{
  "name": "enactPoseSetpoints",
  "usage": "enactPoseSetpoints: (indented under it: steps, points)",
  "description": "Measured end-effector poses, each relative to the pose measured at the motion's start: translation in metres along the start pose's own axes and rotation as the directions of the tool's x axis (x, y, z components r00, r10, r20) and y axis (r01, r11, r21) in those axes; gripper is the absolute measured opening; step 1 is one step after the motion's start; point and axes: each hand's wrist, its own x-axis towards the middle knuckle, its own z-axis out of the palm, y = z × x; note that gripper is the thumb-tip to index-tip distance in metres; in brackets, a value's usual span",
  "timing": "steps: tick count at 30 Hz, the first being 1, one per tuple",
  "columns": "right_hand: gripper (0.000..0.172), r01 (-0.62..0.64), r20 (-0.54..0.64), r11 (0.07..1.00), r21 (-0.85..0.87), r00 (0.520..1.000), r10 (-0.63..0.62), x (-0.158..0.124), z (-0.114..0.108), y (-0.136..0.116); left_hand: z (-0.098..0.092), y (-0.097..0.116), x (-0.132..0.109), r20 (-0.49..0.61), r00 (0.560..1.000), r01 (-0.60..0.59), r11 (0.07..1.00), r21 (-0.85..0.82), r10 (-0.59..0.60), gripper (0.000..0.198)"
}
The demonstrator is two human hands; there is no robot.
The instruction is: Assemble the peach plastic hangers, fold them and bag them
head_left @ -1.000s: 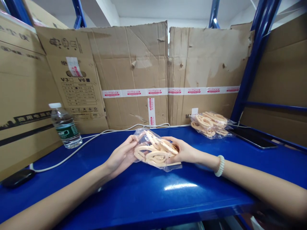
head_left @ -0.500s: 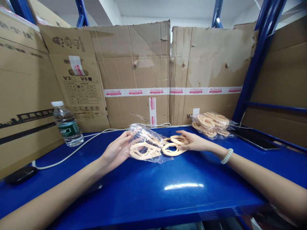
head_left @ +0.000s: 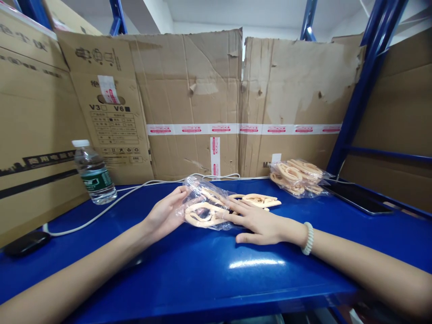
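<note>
My left hand [head_left: 168, 211] is closed on the left end of a clear plastic bag [head_left: 195, 185], its fingers partly behind the film. Inside the bag are beige looped pieces [head_left: 205, 214], perhaps folded plastic hangers. My right hand [head_left: 258, 222] lies palm down with its fingers stretched out and thumb apart, its fingertips over the bag's right end. Behind that hand, more beige looped pieces [head_left: 261, 200] lie loose on the blue shelf [head_left: 189, 270]; the hand hides part of them.
Filled clear bags of similar beige pieces [head_left: 299, 175] sit at the back right beside a dark tablet-like device [head_left: 357, 198]. On the left stand a water bottle [head_left: 97, 175] and a black object [head_left: 27, 243]. A white cable [head_left: 101, 220] runs along the back by cardboard walls [head_left: 189, 90].
My right hand has let go of the loose beige pieces and moved left and nearer, flattening onto the bag's right end. My left hand keeps its hold on the bag.
</note>
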Motion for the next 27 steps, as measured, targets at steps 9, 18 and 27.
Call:
enactPoseSetpoints:
  steps: [9,18,27]
  points:
    - [0.067,-0.057,-0.007,0.996,-0.07,0.998,0.056,0.0,0.002,0.012,-0.011,0.001,0.007,0.038,0.998,0.043,0.999,0.001,-0.043,0.009]
    - [0.068,-0.087,-0.011,0.995,-0.046,0.996,0.086,0.006,0.001,0.004,-0.005,-0.007,0.008,0.048,0.997,0.058,0.998,-0.028,-0.057,0.008]
    - [0.059,-0.182,-0.001,0.982,-0.052,0.983,0.182,-0.003,0.005,0.021,-0.06,0.037,0.028,-0.245,0.965,0.185,0.912,0.365,-0.097,0.022]
